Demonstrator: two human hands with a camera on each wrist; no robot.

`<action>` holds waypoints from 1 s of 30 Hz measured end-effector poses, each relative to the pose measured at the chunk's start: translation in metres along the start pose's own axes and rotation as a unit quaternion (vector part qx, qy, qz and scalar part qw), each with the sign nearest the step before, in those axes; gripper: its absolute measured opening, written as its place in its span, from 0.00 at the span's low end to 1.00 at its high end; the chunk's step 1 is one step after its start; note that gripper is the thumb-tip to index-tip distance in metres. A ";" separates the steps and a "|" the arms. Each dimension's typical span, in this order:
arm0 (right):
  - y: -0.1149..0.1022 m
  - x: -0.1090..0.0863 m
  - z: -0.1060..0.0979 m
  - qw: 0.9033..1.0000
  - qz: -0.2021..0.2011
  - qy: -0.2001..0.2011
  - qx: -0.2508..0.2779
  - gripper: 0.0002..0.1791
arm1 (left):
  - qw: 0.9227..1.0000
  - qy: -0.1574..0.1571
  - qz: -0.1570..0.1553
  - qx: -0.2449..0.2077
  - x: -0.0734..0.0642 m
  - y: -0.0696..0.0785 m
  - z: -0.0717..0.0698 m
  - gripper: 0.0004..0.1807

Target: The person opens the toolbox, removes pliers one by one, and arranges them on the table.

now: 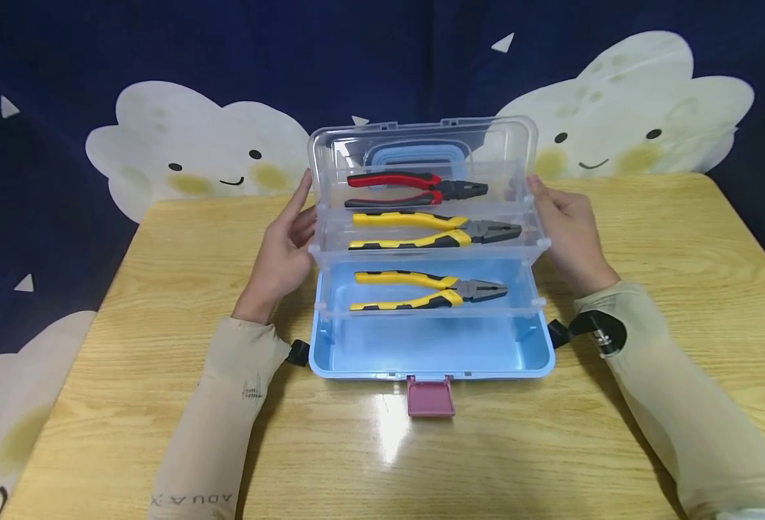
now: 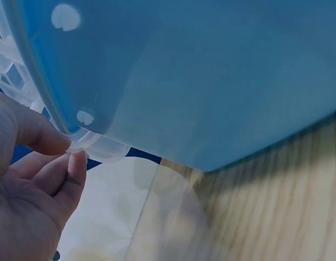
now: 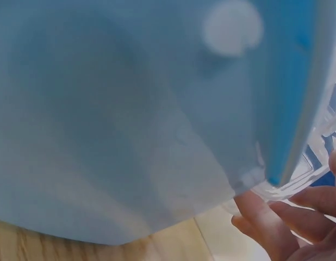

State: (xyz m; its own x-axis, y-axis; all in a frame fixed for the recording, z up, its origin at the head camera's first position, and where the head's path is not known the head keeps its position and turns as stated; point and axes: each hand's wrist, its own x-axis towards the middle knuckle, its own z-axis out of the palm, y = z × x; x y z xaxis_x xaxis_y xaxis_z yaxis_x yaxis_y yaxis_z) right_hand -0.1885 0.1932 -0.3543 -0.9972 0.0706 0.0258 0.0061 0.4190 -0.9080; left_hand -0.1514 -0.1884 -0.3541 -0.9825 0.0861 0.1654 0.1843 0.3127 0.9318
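A light blue toolbox (image 1: 428,345) stands with its clear lid (image 1: 330,148) raised and its transparent trays (image 1: 326,224) spread in steps. Red-and-black pliers (image 1: 415,189) lie in the upper tray. Below them are two yellow-and-black pliers, the middle pair (image 1: 437,231) and the lower pair (image 1: 429,290), all with jaws to the right. My left hand (image 1: 284,245) pinches the clear lid's left edge, thumb and fingers meeting at its corner in the left wrist view. At the right edge, my right hand (image 1: 567,235) grips the lid, thumb in front and fingers behind.
A magenta latch (image 1: 430,399) hangs down from the toolbox's front rim. Under the toolbox is a wood-grain table (image 1: 180,289). Behind the table hangs a dark blue cloth (image 1: 239,43) with white clouds. The lid's blue handle (image 1: 417,153) shows through the clear plastic.
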 end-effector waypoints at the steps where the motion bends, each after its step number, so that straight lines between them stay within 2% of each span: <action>1: 0.000 0.000 0.000 1.000 0.000 0.002 0.001 0.40 | 1.000 0.001 0.000 0.004 0.000 0.000 0.000 0.51; 6: 0.001 0.001 0.000 1.000 -0.004 0.005 0.006 0.39 | 1.000 0.003 -0.003 0.012 0.001 0.001 0.001 0.51; 13: 0.001 0.000 0.002 1.000 0.001 0.004 0.016 0.39 | 1.000 -0.004 -0.002 -0.004 0.001 -0.001 0.000 0.51; 30: 0.005 0.000 0.002 1.000 -0.011 0.003 0.008 0.37 | 1.000 -0.008 -0.015 0.019 0.001 0.000 0.002 0.50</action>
State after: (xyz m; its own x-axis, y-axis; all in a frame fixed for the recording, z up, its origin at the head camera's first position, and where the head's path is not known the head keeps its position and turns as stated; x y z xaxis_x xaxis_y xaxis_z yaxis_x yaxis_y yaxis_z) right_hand -0.1891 0.1932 -0.3596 -0.9966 0.0664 0.0479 -0.0168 0.4063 -0.9136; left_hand -0.1522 -0.1869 -0.3548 -0.9869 0.0909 0.1331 0.1568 0.3509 0.9232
